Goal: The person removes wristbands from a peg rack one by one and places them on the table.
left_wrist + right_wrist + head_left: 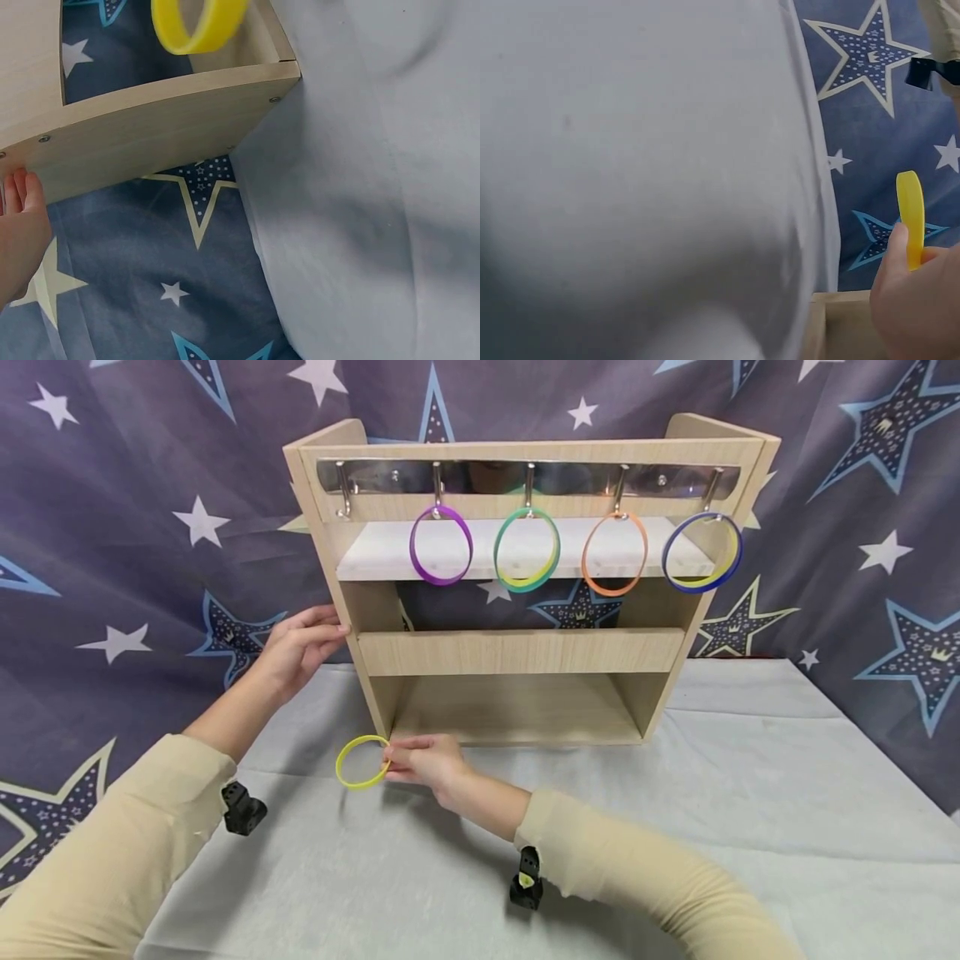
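My right hand (431, 764) pinches a thin yellow wristband (365, 786) between thumb and fingers, low in front of the shelf's bottom left corner. The band is seen edge-on above the thumb (910, 202) in the right wrist view. My left hand (300, 647) rests with extended fingers against the outer left side of the wooden shelf (521, 652). Along the shelf's top runs a shiny metal hook rail (480, 477). Bands hang from it: purple (441, 582), green and yellow (497, 547), orange (613, 592), blue and yellow (741, 550). The leftmost hook (344, 489) is bare.
The shelf stands on a table with a pale grey cloth (750, 793). Behind it hangs a dark curtain (247, 460) patterned with stars. A white board (382, 547) lies inside the shelf's upper part. Black wrist mounts (242, 810) are strapped to both sleeves.
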